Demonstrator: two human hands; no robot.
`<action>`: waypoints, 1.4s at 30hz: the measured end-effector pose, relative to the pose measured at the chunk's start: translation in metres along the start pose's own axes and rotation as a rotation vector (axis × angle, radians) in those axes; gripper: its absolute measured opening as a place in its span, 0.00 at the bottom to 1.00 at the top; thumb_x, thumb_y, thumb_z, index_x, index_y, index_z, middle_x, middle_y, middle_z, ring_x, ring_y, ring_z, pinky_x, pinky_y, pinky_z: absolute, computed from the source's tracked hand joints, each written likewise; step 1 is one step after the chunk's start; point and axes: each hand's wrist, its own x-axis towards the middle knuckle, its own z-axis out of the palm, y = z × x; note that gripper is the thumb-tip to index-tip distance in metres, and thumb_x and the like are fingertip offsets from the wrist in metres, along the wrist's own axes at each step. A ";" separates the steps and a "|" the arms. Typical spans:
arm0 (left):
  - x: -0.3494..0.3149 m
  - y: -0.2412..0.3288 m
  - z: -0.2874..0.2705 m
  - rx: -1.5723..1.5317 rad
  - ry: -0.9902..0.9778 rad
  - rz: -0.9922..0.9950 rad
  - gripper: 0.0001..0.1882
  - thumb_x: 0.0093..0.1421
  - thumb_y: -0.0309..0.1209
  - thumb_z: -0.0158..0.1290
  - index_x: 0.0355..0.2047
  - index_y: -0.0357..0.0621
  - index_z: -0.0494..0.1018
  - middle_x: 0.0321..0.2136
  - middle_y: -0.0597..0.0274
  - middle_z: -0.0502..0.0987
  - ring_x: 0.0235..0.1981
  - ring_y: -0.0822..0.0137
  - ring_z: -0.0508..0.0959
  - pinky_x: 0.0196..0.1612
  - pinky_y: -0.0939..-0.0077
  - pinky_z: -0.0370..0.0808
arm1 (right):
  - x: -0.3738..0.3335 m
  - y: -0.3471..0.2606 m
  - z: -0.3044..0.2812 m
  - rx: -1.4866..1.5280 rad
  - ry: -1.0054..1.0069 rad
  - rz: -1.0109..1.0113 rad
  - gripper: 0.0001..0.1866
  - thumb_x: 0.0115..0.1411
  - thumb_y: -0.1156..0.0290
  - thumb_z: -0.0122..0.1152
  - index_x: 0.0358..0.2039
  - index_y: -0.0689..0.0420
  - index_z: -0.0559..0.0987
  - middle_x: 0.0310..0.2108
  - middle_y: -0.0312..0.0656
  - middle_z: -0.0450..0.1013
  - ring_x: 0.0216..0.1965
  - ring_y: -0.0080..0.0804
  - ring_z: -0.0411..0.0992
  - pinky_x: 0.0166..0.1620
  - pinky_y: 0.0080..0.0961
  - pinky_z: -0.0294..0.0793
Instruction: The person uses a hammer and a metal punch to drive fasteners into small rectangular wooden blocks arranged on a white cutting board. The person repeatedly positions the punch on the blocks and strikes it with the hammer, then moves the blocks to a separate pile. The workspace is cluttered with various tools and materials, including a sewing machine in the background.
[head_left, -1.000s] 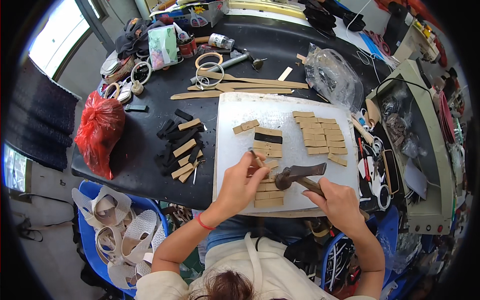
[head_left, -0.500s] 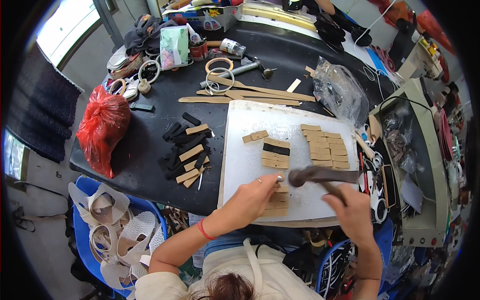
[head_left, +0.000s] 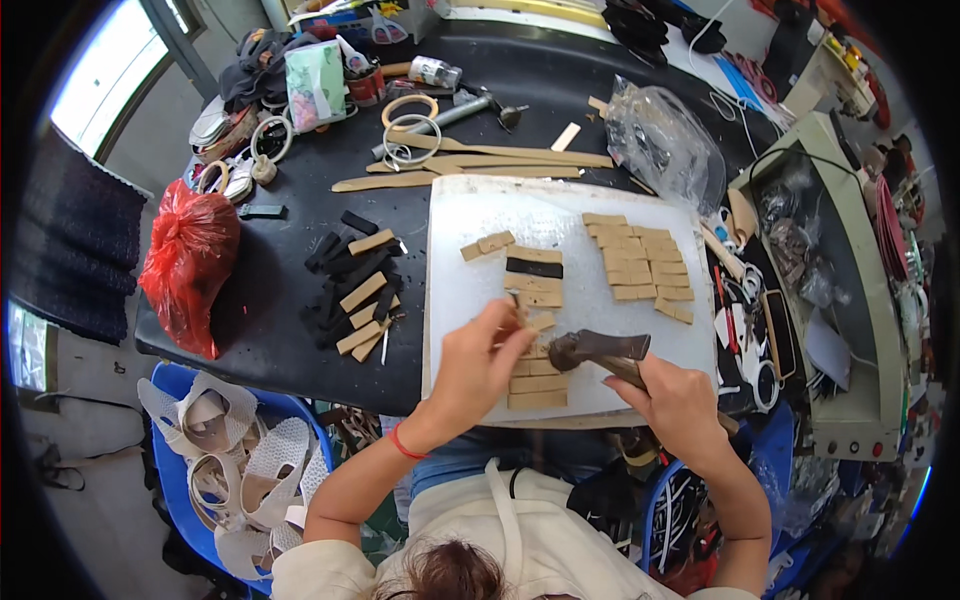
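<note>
Near the bench's front edge, the left hand [head_left: 478,365] pinches a tan strip [head_left: 520,325] on the board [head_left: 470,215]; the right hand [head_left: 672,400] grips a hammer [head_left: 595,347]. Several strips lie laid out, more wait.

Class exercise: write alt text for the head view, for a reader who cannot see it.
A person's right hand holds a hammer above tan strips on a white board, while the left hand pinches one strip. More tan strips lie in rows further right on the board; a red bag sits at the black table's left edge.

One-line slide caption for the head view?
Left hand steadies tan strips on a white board while the right hand holds a hammer above them.
</note>
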 end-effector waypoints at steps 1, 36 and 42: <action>-0.001 0.003 0.000 -0.120 0.022 -0.056 0.09 0.62 0.22 0.53 0.41 0.33 0.68 0.32 0.58 0.77 0.36 0.68 0.81 0.40 0.77 0.79 | -0.002 0.000 0.002 0.002 -0.001 0.006 0.21 0.56 0.55 0.64 0.22 0.57 0.67 0.13 0.43 0.68 0.14 0.44 0.69 0.17 0.35 0.66; -0.023 -0.008 -0.005 -0.196 -0.016 -0.093 0.07 0.65 0.22 0.49 0.42 0.31 0.68 0.35 0.55 0.79 0.38 0.70 0.80 0.45 0.74 0.79 | -0.006 -0.013 -0.010 0.031 -0.117 -0.008 0.20 0.58 0.55 0.62 0.22 0.57 0.67 0.12 0.42 0.68 0.13 0.44 0.69 0.16 0.36 0.66; -0.025 -0.004 -0.007 -0.052 -0.049 -0.042 0.06 0.64 0.21 0.50 0.41 0.33 0.69 0.35 0.57 0.80 0.38 0.72 0.79 0.43 0.77 0.78 | -0.005 -0.014 -0.011 0.026 -0.125 -0.013 0.20 0.58 0.55 0.63 0.23 0.57 0.67 0.13 0.43 0.68 0.14 0.45 0.70 0.17 0.37 0.67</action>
